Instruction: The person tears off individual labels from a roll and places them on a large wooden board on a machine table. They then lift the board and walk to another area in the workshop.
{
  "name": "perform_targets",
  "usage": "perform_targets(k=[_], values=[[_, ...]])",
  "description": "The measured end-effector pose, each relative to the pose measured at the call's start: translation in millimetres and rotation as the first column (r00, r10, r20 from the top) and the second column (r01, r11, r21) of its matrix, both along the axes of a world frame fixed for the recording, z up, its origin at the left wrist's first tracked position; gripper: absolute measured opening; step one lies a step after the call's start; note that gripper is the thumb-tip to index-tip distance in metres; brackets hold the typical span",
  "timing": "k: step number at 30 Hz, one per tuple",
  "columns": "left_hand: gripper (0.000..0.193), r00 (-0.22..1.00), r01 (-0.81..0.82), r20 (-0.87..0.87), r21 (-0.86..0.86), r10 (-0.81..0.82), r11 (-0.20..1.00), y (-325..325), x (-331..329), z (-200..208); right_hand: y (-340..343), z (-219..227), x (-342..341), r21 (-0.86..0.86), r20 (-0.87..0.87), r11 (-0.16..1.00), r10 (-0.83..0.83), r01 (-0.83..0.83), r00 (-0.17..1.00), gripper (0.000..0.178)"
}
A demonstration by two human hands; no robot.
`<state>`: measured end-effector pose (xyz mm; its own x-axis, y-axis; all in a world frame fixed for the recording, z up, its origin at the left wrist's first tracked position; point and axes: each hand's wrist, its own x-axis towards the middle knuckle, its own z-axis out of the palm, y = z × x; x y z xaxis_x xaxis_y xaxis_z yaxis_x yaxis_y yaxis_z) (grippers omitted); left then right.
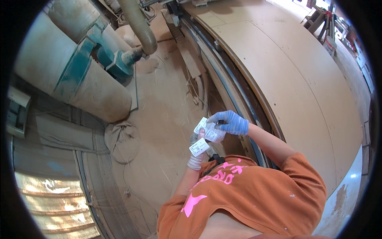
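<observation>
My left hand [195, 161], in a whitish glove with bare fingertips, is closed on several white printed labels. One label [199, 147] lies over its lower fingers, and more labels [214, 134] fan out above the thumb. From the right, my right hand [234, 122], in a blue-grey knit glove, pinches the upper labels at their edge. Something small and dark [221, 122] shows at its fingers; I cannot make out what. Both hands are close together in front of my orange shirt [254, 195].
To my right is a large tan board [294, 71] on a machine bed with long rails [234, 87]. Dust-collector bags [99, 91] with a green blower [115, 65] and a thick hose [139, 28] stand at the far left. Sawdust covers the floor [159, 107]; a cord [133, 191] lies there.
</observation>
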<state>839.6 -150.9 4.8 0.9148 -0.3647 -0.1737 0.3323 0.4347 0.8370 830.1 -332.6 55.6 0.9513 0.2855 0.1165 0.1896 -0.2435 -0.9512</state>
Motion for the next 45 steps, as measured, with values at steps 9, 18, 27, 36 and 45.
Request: perform_targets(k=[9,18,27,36,45], values=[[0.025,0.987,0.160,-0.011,0.167,-0.161,0.973,1.6,127.1,12.5,1.0,7.6,99.3,-0.233,0.152,0.962,-0.106,0.140,0.983,0.031],[0.023,0.995,0.102,0.008,0.138,-0.104,0.985,-11.6,204.0,12.9,-14.3,-7.1,195.7,-0.160,0.203,0.983,-0.055,0.089,0.978,0.014],[0.037,0.976,-0.218,0.028,0.142,0.216,0.966,-64.4,346.0,2.1,-86.0,-24.0,354.7,0.169,0.095,0.986,-0.024,0.008,0.995,0.015],[0.054,0.947,-0.321,0.070,0.249,0.313,0.914,-122.8,460.6,21.0,-342.4,-85.9,594.6,0.097,-0.011,0.485,-0.873,0.869,0.488,0.014],[0.050,0.941,-0.328,0.069,0.437,0.333,0.837,-158.0,498.9,35.2,-459.4,-129.0,707.2,-0.591,0.060,0.259,-0.930,0.764,0.362,0.031]])
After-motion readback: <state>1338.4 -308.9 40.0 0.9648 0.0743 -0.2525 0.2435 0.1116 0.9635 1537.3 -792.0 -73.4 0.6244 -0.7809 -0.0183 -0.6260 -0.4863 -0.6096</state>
